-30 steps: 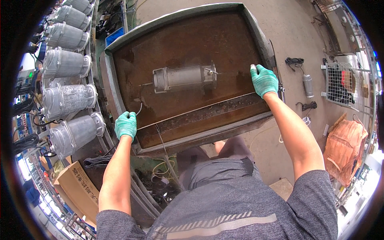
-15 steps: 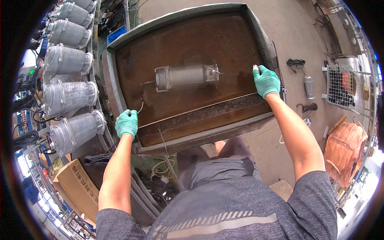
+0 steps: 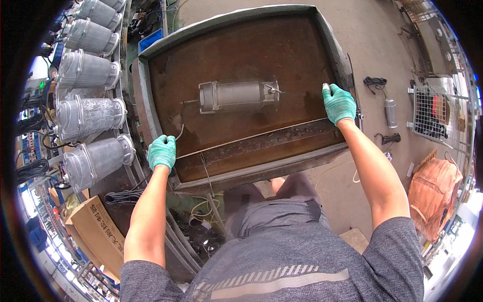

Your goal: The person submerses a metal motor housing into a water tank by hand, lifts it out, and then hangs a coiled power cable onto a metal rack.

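A wide metal tank (image 3: 229, 178) of brownish liquid lies in front of me. Under the surface rests a grey cylindrical motor-like housing (image 3: 236, 94) on its side, with a small fitting at its right end. My left hand (image 3: 162, 152), in a green glove, is closed at the tank's near left corner. A thin grey cable (image 3: 181, 132) runs from its fingers into the liquid. My right hand (image 3: 339, 104), also gloved, is closed beside the right wall with its thumb raised; what it grips is hidden. Between both hands stretches a straight thin edge (image 3: 251, 138).
Similar silver housings (image 3: 98, 161) line a rack on the left, above an open cardboard box (image 3: 95, 231). On the floor to the right are a small metal cylinder (image 3: 390, 113), coiled black cables (image 3: 375, 81), a white wire basket (image 3: 430, 113) and an orange-brown sack (image 3: 433, 196).
The whole scene has shifted slightly right in the picture. Both hands keep their places at the tank, and the submerged housing shows a little more sharply.
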Demonstrator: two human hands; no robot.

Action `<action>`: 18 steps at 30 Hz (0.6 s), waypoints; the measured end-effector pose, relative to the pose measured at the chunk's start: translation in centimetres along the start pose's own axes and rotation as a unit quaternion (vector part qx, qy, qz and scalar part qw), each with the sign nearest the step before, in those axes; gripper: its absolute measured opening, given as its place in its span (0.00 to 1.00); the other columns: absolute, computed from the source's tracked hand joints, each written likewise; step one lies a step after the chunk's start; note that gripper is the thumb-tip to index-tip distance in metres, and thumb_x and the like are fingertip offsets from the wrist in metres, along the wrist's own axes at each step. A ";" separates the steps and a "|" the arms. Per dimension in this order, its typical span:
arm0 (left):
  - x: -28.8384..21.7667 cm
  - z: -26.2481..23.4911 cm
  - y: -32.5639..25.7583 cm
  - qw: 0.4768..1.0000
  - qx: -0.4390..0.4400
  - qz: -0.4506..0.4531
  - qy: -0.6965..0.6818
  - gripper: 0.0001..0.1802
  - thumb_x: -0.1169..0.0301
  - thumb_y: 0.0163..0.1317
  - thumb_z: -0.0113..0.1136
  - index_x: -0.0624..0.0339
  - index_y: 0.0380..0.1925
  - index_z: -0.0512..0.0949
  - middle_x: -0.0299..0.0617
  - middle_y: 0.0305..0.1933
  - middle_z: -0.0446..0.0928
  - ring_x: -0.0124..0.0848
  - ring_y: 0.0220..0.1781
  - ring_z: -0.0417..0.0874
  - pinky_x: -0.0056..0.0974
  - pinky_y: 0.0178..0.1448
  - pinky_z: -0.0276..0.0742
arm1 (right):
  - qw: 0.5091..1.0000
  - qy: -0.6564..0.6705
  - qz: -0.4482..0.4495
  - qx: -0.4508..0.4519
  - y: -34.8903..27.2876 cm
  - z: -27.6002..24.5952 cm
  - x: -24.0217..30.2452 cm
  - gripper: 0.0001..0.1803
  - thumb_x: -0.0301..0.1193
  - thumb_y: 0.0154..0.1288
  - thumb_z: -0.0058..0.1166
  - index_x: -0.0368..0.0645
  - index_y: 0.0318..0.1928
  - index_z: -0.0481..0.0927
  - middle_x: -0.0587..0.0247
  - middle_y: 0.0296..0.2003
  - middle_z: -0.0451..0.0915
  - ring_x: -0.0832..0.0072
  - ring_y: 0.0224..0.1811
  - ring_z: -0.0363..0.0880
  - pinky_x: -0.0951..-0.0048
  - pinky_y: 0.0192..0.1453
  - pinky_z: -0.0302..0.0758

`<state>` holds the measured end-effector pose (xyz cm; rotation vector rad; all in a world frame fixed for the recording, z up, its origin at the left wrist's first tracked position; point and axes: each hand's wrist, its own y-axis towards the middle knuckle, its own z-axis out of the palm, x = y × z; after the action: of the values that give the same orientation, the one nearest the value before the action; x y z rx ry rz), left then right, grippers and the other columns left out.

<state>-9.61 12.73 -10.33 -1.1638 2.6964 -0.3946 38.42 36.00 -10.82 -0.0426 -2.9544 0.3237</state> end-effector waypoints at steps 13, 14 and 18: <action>-0.5 -0.5 -0.3 1.000 -0.007 0.008 -0.010 0.17 0.56 0.67 0.61 0.60 0.36 0.85 0.60 0.40 0.82 0.60 0.44 0.84 0.54 0.45 0.78 | 1.000 0.005 -0.004 0.000 -0.1 0.0 0.0 0.26 0.55 0.80 0.41 0.49 0.44 0.85 0.44 0.42 0.86 0.43 0.46 0.85 0.46 0.52 0.81; -0.2 -0.2 -0.2 1.000 -0.011 0.008 -0.011 0.17 0.56 0.67 0.61 0.60 0.37 0.85 0.60 0.40 0.83 0.60 0.44 0.84 0.53 0.45 0.79 | 1.000 0.007 -0.007 -0.002 -0.1 0.0 0.0 0.27 0.55 0.80 0.41 0.49 0.44 0.85 0.44 0.42 0.86 0.43 0.46 0.85 0.46 0.52 0.81; -0.4 -0.3 -0.3 1.000 -0.011 0.005 -0.010 0.17 0.56 0.67 0.61 0.60 0.37 0.85 0.60 0.40 0.83 0.59 0.44 0.85 0.52 0.46 0.79 | 1.000 0.005 -0.005 -0.001 0.1 0.1 -0.1 0.27 0.55 0.80 0.41 0.48 0.44 0.85 0.44 0.41 0.86 0.43 0.46 0.85 0.46 0.52 0.81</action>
<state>-9.24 12.92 -9.93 -1.1525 2.6953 -0.3507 38.52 36.04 -10.93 -0.0311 -2.9441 0.3171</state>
